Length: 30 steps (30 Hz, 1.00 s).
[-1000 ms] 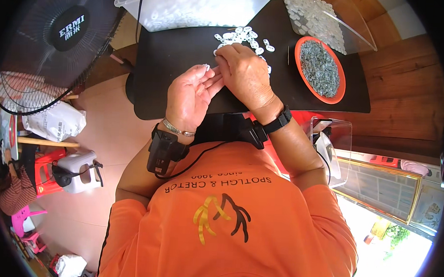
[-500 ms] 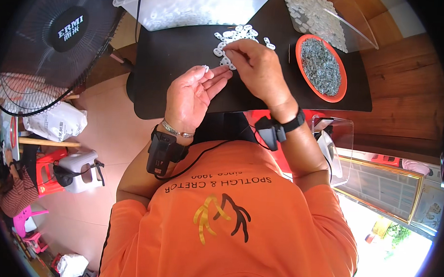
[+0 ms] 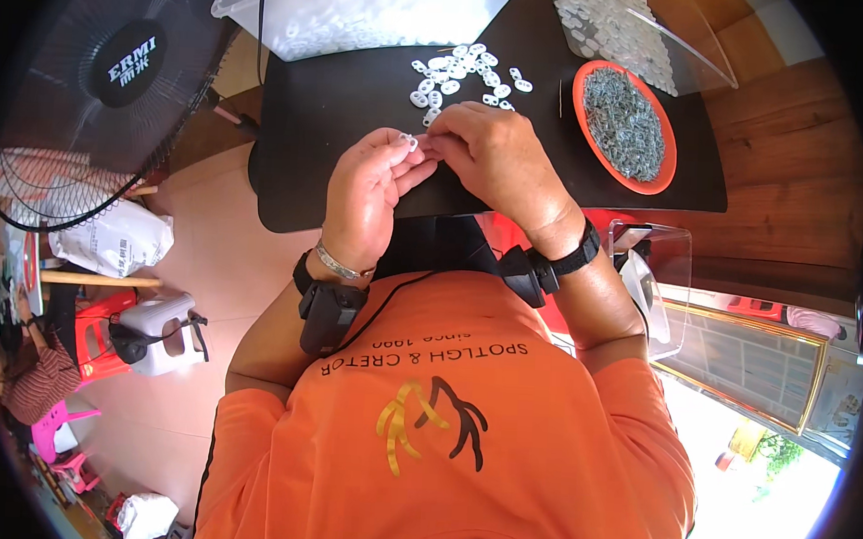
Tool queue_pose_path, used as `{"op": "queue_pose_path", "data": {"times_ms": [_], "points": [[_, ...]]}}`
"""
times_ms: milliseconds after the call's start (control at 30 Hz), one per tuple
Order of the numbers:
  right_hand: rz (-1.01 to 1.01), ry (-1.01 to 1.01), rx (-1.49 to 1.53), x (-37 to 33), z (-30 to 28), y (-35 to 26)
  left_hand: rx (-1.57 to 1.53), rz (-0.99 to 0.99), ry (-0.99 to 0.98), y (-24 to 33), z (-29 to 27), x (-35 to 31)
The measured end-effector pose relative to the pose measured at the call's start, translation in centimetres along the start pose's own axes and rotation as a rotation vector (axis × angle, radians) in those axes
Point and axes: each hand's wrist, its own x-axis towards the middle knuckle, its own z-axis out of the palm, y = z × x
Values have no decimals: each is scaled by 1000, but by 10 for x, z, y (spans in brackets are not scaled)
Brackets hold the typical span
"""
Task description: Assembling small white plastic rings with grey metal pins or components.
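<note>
My left hand (image 3: pixel 366 191) and my right hand (image 3: pixel 497 155) meet fingertip to fingertip over the near part of a black table (image 3: pixel 343 92). A small white plastic ring piece (image 3: pixel 409 141) sits pinched at the left fingertips, with the right fingers touching it. Just beyond the hands lies a loose pile of white plastic pieces (image 3: pixel 459 73). To the right stands an orange dish (image 3: pixel 625 127) full of small grey metal parts.
A clear bin (image 3: pixel 366 11) of white pieces stands at the table's far edge, a clear tray (image 3: pixel 634 33) of more at far right. A black fan (image 3: pixel 103 82) stands left. Plastic stools (image 3: pixel 130 329) and a white bag (image 3: pixel 110 236) sit on the floor.
My right hand drew back from the pile of white pieces toward my left hand. The left fingers curled closed around the small white piece.
</note>
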Motion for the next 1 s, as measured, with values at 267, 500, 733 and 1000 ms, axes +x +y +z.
{"op": "queue_pose_path", "data": {"times_ms": [267, 500, 733, 1000], "points": [[493, 28, 836, -10, -12, -3, 352, 88, -53, 13, 11, -6], [473, -13, 933, -13, -5, -9, 521, 139, -90, 14, 15, -9], [432, -38, 961, -13, -4, -10, 541, 123, -102, 14, 19, -11], [430, -62, 973, -15, -4, -10, 592, 123, -88, 15, 19, -11]]}}
